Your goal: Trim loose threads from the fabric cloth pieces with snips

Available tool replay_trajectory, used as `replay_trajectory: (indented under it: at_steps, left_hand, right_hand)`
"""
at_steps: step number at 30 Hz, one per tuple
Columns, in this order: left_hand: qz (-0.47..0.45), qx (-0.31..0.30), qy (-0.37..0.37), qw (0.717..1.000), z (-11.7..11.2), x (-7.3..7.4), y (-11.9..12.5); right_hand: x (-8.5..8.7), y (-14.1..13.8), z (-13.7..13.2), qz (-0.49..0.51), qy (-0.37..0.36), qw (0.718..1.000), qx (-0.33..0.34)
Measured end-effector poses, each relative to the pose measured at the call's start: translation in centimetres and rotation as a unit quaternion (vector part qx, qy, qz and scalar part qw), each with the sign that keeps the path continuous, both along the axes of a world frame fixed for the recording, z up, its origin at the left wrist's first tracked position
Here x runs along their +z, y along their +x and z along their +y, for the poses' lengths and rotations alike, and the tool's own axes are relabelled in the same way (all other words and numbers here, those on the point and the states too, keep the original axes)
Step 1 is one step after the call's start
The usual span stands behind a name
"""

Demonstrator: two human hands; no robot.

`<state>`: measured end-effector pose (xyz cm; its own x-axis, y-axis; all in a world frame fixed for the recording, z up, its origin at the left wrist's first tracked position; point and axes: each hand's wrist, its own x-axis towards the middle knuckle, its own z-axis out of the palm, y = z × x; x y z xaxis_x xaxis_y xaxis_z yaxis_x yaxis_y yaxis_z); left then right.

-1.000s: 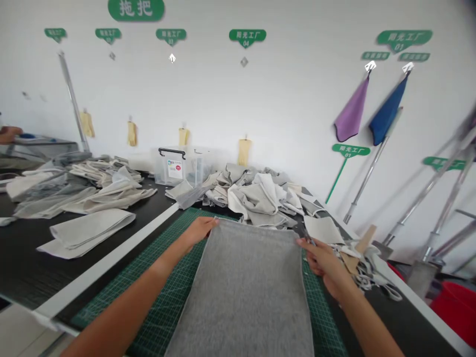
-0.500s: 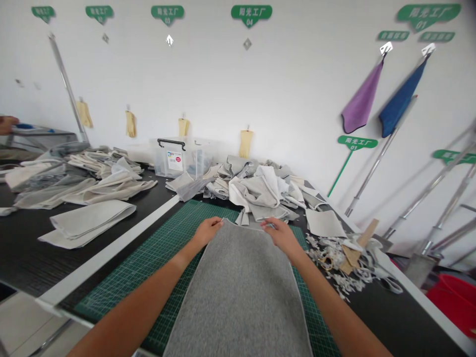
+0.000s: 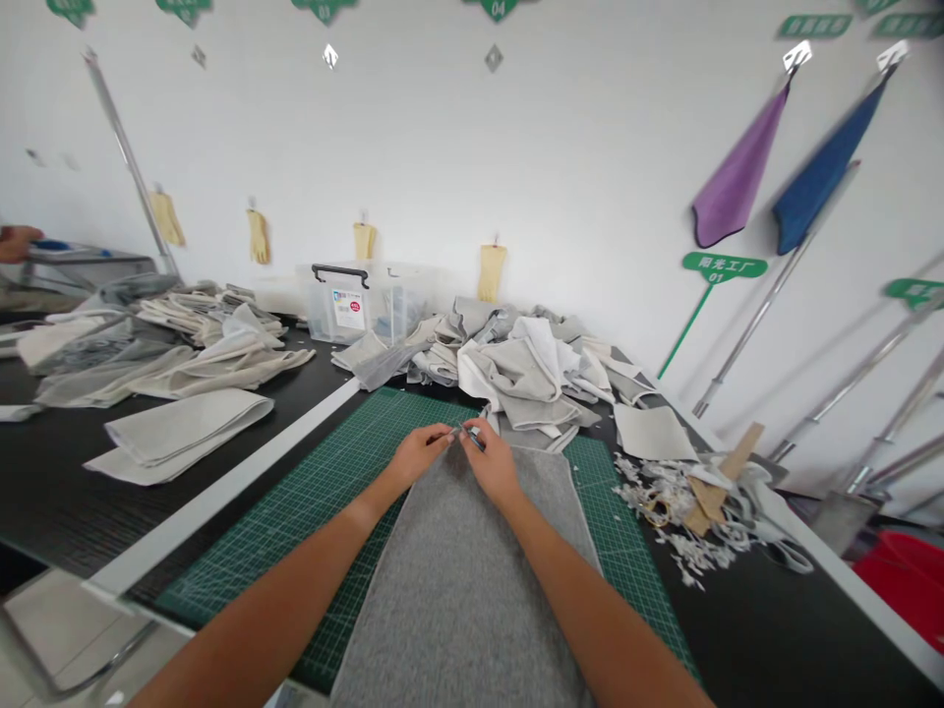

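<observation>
Our left hand (image 3: 419,454) pinches the far edge of the grey cloth (image 3: 472,570) on the green mat (image 3: 324,492); our right hand (image 3: 493,467) grips a small metal tool (image 3: 476,436). Fingers this close could get nicked.

The cloth (image 3: 472,580) lies on the cutting mat (image 3: 324,501); behind it a fabric heap (image 3: 516,379) (storage box (image 3: 354,310) further left); scraps (image 3: 664,492) lie right.

Textile workshop: green cutting mat (image 3: 331,492) under grey cloth (image 3: 472,580) at 6 o'clock, cloth heaps (image 3: 516,379) at 12, offcuts (image 3: 664,501) at 3, poles (image 3: 744,329) at 2.
</observation>
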<state>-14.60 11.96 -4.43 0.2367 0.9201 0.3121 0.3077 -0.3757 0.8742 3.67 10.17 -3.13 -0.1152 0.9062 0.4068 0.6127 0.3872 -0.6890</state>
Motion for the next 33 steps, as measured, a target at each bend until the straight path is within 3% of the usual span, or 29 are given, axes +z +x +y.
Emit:
replay_trajectory:
  at_steps: [5,14,33]
  left_hand:
    - [-0.015,-0.007,0.015,1.0,0.1,-0.4,0.0]
    - [0.003,0.002,0.053,0.999,-0.3,0.3,0.0]
    - [0.028,-0.004,0.047,0.999,-0.4,0.1,0.1]
  right_hand:
    - [0.3,0.2,-0.2,-0.008,-0.012,1.0,-0.008]
    - [0.8,-0.2,-1.3,-0.044,-0.019,0.999,0.023]
    - [1.0,-0.1,-1.4,-0.063,0.014,0.997,0.041]
